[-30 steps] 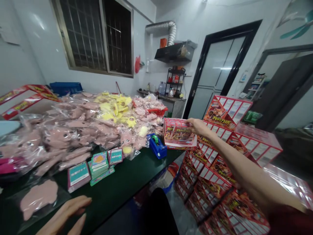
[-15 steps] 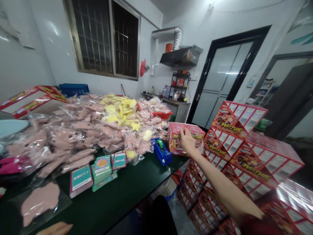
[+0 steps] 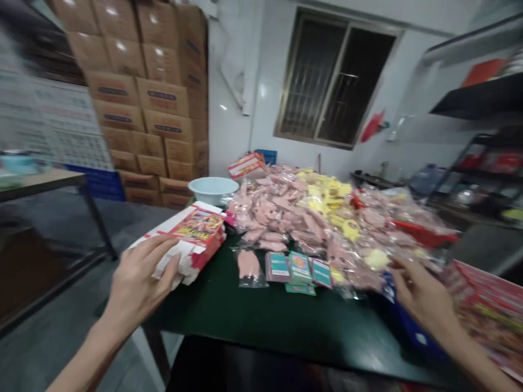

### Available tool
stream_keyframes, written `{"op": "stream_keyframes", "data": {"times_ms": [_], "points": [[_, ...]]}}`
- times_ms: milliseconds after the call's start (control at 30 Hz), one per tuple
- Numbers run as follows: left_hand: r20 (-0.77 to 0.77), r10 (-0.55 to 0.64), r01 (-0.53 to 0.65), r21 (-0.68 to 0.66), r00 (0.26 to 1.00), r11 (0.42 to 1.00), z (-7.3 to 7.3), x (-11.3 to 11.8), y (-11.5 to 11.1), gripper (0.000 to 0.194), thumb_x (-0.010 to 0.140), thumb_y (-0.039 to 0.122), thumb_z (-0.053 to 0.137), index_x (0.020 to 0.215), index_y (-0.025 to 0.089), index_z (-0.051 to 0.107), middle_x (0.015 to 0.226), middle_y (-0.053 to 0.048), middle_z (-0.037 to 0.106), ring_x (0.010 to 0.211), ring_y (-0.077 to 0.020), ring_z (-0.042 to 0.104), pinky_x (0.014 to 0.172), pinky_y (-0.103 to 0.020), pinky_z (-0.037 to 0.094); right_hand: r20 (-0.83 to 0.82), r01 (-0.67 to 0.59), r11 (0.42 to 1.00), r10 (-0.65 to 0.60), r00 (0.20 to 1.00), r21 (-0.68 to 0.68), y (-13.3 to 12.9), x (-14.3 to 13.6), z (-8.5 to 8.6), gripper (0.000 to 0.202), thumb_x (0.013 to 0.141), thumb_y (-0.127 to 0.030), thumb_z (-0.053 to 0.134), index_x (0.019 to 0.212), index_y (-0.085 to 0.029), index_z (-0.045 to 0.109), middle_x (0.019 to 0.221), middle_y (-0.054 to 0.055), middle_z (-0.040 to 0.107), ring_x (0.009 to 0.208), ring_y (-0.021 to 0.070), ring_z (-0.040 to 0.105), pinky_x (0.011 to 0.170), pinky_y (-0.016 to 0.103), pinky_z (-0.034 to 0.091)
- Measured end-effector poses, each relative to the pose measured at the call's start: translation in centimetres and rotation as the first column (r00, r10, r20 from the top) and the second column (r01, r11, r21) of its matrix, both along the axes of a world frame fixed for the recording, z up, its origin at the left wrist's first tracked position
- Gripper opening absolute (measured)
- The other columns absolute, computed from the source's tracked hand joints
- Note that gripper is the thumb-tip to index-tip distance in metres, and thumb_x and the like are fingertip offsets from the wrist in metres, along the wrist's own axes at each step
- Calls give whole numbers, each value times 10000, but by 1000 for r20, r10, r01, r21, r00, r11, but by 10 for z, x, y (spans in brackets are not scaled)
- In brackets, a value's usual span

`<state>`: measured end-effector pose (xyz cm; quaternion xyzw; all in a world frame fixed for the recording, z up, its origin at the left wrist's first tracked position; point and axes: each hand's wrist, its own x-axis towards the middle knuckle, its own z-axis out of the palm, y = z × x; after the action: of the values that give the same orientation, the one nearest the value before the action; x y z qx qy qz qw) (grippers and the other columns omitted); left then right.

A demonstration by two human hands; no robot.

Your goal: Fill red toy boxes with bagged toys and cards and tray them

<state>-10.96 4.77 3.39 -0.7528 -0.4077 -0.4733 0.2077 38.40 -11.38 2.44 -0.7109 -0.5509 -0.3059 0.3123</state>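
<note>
My left hand (image 3: 141, 272) is at the table's left end, thumb and fingers closed on the white flaps of a red-and-white printed carton (image 3: 202, 228). Whether it is one carton or several stacked flat ones, I cannot tell. My right hand (image 3: 423, 296), slightly blurred, hovers over the blue tape dispenser (image 3: 414, 326) with fingers bent and apart and nothing seen in them. Between my hands lie small stacks of printed cards (image 3: 300, 267) and a pink plush in a clear bag (image 3: 248, 265). Behind them is a heap of bagged pink plush toys (image 3: 281, 209) and yellow ones (image 3: 327, 190).
A pale blue basin (image 3: 213, 188) stands at the back left of the dark green table (image 3: 261, 321). Red display boxes (image 3: 490, 310) are at the right edge. Brown cartons (image 3: 163, 109) are piled by the wall, and another table (image 3: 41, 182) stands far left.
The view has swung left. My right hand has come off the red display box and is above the tape dispenser. My left hand, then at the bottom edge, now grips the carton.
</note>
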Motion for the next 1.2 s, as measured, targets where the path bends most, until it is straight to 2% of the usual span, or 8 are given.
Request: {"op": "stream_keyframes", "data": {"times_ms": [100,200,400,567,733,900,1067,1200], "points": [[-238,145,-161,-49,960,986,-4,-15,22,346,872,352,439,1099,151,606,1182,-142,629,1175,-355,506,824,-452,427,-124,-450,892,442,888,-37,69,-100,12,220,858,-301,464,968,-206,629,898,85,704,763,216,670,697,336,521],[-375,117,-193,-173,920,966,-22,-18,33,353,883,362,419,1133,204,611,1282,-115,574,1237,-389,435,832,-491,401,-231,-674,723,637,736,-154,134,-198,34,260,903,-235,387,1015,-196,618,980,67,698,864,180,656,775,294,497],[-304,133,-187,-155,943,970,-66,-20,33,348,885,330,439,1193,262,586,1344,-84,522,1273,-368,403,952,-545,295,-209,-612,727,575,791,-312,251,-308,52,254,887,-197,406,1091,-137,546,1036,127,660,946,217,604,811,312,435],[-288,144,-184,-116,947,976,-79,-23,32,350,880,306,465,1209,247,571,1358,-84,506,1294,-374,374,970,-548,286,-213,-492,782,444,870,-383,286,-343,44,297,815,-279,560,1027,-72,575,1054,216,627,1008,303,560,875,408,380],[-278,27,-55,-93,960,994,-64,-28,24,374,852,312,515,1219,247,544,1338,-111,526,1275,-357,411,965,-525,301,-263,-479,799,405,876,-364,272,-328,74,328,783,-450,598,925,-155,613,968,138,657,937,264,587,777,350,410],[-35,37,-38,-21,999,999,-33,-3,-2,535,834,377,529,1305,150,420,1233,-196,576,1093,-317,573,835,-433,433,-332,-568,750,470,818,-339,207,-286,105,283,730,-463,657,804,-198,592,707,-6,630,641,139,563,562,227,357],[165,-54,72,-103,985,992,-38,64,-32,427,893,324,432,1266,117,446,1006,-136,683,751,-191,682,588,-246,503,-217,-594,756,554,804,-274,117,-248,97,211,760,-365,643,709,-179,558,673,1,608,635,135,523,581,245,322],[246,-125,170,-170,961,971,-52,108,-50,415,869,343,456,1246,175,497,976,-92,688,647,-176,668,535,-242,494,-218,-452,850,402,889,-273,64,-221,84,242,812,-310,547,1013,-175,551,786,61,671,677,202,594,606,301,393]]}}
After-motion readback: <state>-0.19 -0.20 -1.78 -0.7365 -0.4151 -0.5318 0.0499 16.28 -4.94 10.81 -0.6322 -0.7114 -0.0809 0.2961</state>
